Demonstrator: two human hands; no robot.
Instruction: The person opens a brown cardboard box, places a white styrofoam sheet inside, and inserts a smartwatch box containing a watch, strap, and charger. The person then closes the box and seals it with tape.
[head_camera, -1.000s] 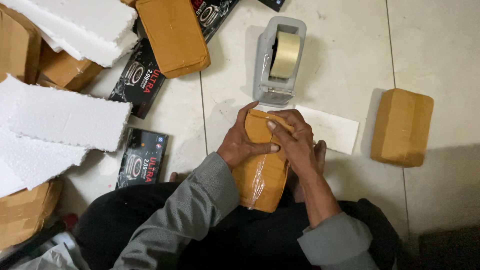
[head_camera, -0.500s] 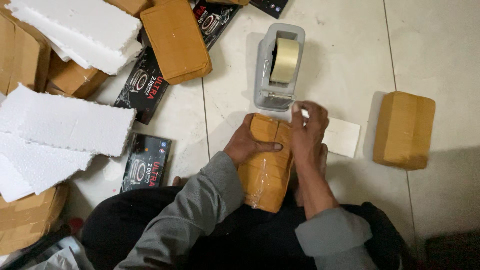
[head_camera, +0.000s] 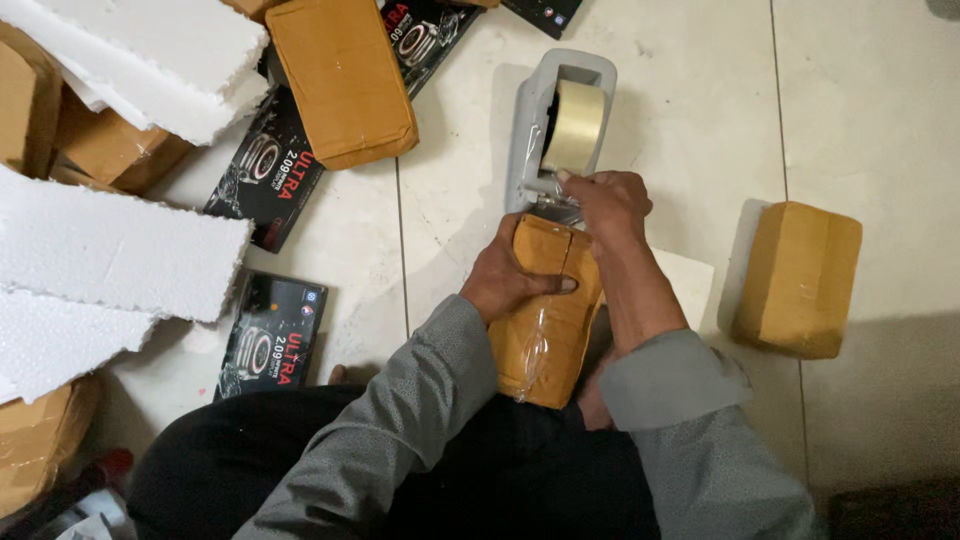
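Observation:
My left hand (head_camera: 510, 275) grips a brown paper-wrapped parcel (head_camera: 545, 325) that rests on my lap, thumb across its top face. Clear tape runs over the parcel's lower half. My right hand (head_camera: 605, 205) is at the front of a grey tape dispenser (head_camera: 535, 120), fingers pinched at the tape end by the cutter. The roll of clear tape (head_camera: 575, 125) sits upright in the dispenser on the tiled floor.
A wrapped brown parcel (head_camera: 800, 280) lies to the right, another (head_camera: 345, 80) at upper left. Black printed boxes (head_camera: 270, 335) and white foam sheets (head_camera: 110, 255) cover the left floor. Cardboard pieces (head_camera: 40, 440) sit at the lower left. A white sheet (head_camera: 690, 285) lies under my right arm.
My right hand has left the parcel's top and reached forward to the dispenser's cutter. My left hand has kept its hold on the parcel.

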